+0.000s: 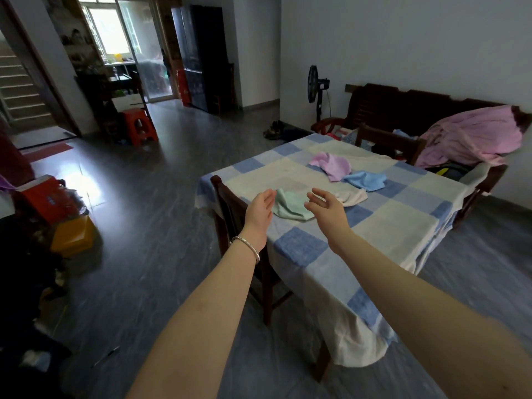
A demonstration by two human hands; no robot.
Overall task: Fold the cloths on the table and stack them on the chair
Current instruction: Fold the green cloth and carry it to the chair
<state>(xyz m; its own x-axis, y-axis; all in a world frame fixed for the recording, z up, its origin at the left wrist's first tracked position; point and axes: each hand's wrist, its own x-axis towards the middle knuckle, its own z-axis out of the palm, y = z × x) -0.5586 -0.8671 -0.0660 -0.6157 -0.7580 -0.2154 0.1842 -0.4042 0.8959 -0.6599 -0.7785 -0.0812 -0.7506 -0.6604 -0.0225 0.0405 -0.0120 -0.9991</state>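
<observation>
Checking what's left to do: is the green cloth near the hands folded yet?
Not folded. The green cloth lies crumpled and uneven on the table, between both open hands, neither gripping it.

1. No text, label, brand, number or sign can be read anywhere in the view.
2. Pale marks are seen on the side of the red box (47,197), far to the left of the left hand (260,211) and nearer the floor, but they are too blurred to be made out.
</observation>
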